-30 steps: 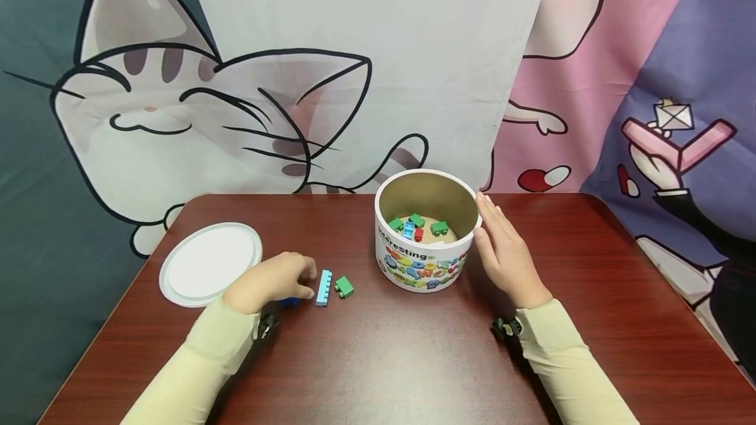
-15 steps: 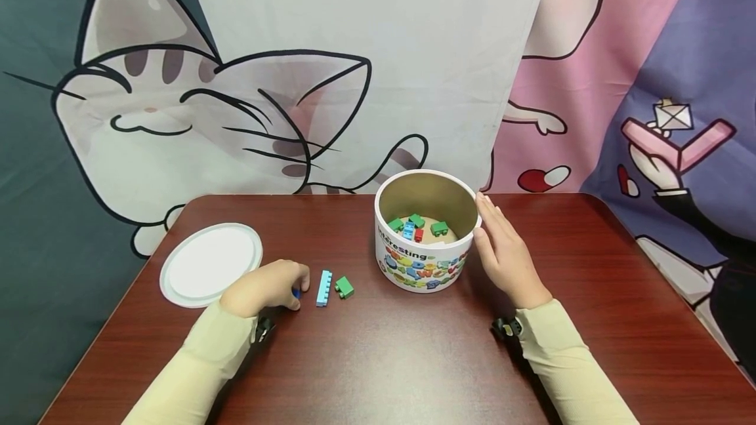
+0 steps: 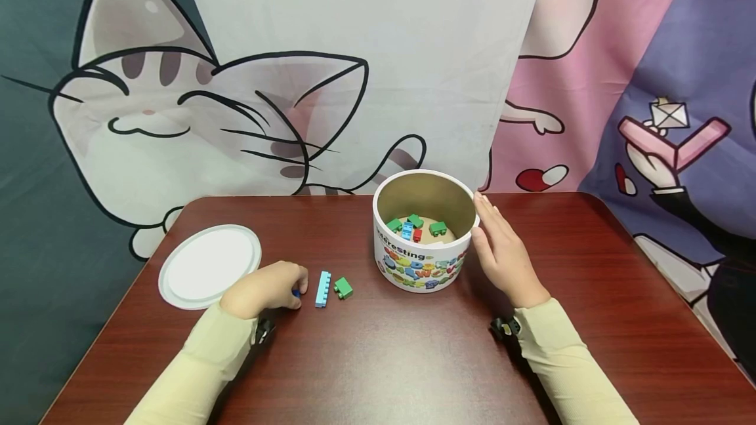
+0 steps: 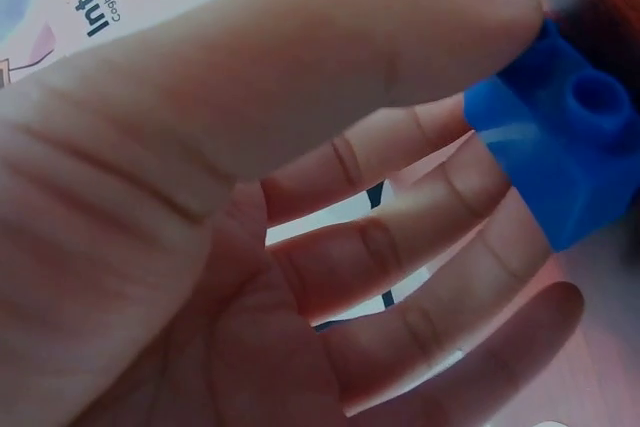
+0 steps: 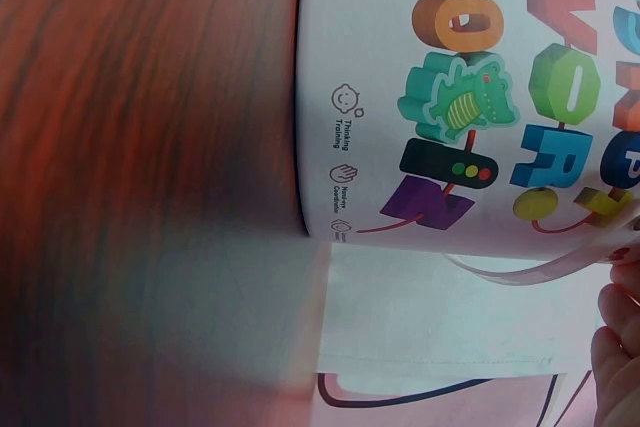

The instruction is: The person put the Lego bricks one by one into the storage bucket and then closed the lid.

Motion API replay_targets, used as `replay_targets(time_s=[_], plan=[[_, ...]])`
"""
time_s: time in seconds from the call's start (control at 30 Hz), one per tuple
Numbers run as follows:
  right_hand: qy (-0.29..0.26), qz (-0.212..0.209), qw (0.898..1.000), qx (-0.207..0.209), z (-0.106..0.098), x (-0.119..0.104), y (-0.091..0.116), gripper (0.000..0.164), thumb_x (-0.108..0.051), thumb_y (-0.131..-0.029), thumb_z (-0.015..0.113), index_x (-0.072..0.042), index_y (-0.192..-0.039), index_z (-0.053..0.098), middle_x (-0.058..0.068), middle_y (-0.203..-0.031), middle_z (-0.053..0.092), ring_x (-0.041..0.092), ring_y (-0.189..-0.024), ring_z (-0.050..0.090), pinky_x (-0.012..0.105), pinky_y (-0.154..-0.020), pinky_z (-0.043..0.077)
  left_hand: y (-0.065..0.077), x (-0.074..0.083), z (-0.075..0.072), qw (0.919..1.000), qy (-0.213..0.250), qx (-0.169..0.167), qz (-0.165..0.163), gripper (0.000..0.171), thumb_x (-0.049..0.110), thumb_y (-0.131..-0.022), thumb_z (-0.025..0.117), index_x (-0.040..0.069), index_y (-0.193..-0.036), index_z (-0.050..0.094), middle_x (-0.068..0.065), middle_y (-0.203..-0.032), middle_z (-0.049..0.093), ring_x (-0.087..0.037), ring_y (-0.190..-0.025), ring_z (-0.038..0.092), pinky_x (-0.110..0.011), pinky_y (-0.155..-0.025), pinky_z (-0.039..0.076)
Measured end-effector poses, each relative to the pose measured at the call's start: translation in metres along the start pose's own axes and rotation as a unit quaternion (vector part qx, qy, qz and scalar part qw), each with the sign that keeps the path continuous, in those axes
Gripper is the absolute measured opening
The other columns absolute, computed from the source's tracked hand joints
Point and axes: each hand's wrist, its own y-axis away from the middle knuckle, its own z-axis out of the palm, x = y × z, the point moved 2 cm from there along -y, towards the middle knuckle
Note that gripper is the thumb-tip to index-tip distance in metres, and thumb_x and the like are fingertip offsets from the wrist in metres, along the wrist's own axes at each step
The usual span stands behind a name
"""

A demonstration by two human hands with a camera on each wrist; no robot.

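My left hand pinches a blue toy brick between thumb and fingers, low over the table. In the head view the hand covers most of that brick. Just right of the fingers lie a light blue brick and a green brick. My right hand rests with straight fingers against the right side of a white printed bucket. Inside the bucket are several bricks: a few green ones, a blue one and a red one.
A round white lid lies flat on the left of the brown table. Behind the table's far edge hangs a cloth printed with cartoon figures.
My left hand has drawn back slightly left, away from the light blue brick, and its fingers have closed on the blue brick. The right hand stays against the bucket.
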Motion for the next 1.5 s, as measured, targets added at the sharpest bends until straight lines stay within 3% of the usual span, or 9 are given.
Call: replay_targets(time_s=[0.23, 0.47, 0.67, 1.03, 1.5], plan=[[-0.003, 0.003, 1.0, 0.001, 0.0, 0.001, -0.001, 0.053, -0.014, -0.104, 0.052, -0.002, -0.154, 0.04, 0.015, -0.157, 0.041, 0.033, -0.145, 0.039, 0.031, -0.123, 0.019, -0.004, 0.002, -0.005, 0.9999, -0.002, 0.01, 0.005, 0.015, 0.002, -0.083, 0.076, 0.009, -0.083, 0.063, 0.0, -0.075, 0.054, -0.015, -0.07, 0.049, -0.031, -0.066, 0.045], [-0.001, 0.005, 1.0, 0.003, 0.0, 0.001, -0.001, 0.053, -0.015, -0.104, 0.052, -0.002, -0.154, 0.04, 0.013, -0.158, 0.041, 0.032, -0.145, 0.039, 0.042, -0.122, 0.024, -0.008, 0.003, -0.009, 0.9982, -0.012, 0.05, 0.031, 0.014, 0.005, -0.084, 0.076, 0.008, -0.09, 0.065, -0.002, -0.084, 0.058, -0.016, -0.076, 0.05, -0.034, -0.073, 0.049], [0.0, 0.01, 1.0, 0.0, 0.001, 0.0, -0.001, 0.053, -0.018, -0.105, 0.052, -0.002, -0.154, 0.041, 0.013, -0.158, 0.041, 0.034, -0.144, 0.04, 0.039, -0.122, 0.023, -0.01, 0.002, -0.01, 0.9959, 0.001, 0.081, 0.041, 0.015, 0.004, -0.085, 0.076, 0.008, -0.093, 0.064, -0.003, -0.087, 0.058, -0.017, -0.079, 0.052, -0.035, -0.075, 0.05], [-0.003, 0.007, 1.0, 0.001, 0.0, 0.0, -0.001, 0.053, -0.014, -0.103, 0.053, -0.001, -0.153, 0.041, 0.016, -0.157, 0.042, 0.033, -0.144, 0.04, 0.034, -0.123, 0.021, -0.017, 0.017, -0.023, 0.9833, 0.02, 0.164, 0.077, 0.018, 0.003, -0.085, 0.077, 0.005, -0.099, 0.066, -0.004, -0.09, 0.06, -0.022, -0.084, 0.057, -0.039, -0.08, 0.054], [-0.007, 0.005, 1.0, 0.005, 0.001, -0.001, 0.0, 0.052, -0.016, -0.104, 0.052, -0.001, -0.153, 0.041, 0.015, -0.157, 0.042, 0.034, -0.144, 0.04, 0.034, -0.123, 0.021, -0.026, 0.04, -0.047, 0.9664, 0.057, 0.222, 0.117, 0.021, 0.005, -0.086, 0.077, 0.004, -0.105, 0.068, -0.006, -0.095, 0.063, -0.022, -0.086, 0.057, -0.04, -0.081, 0.053]])
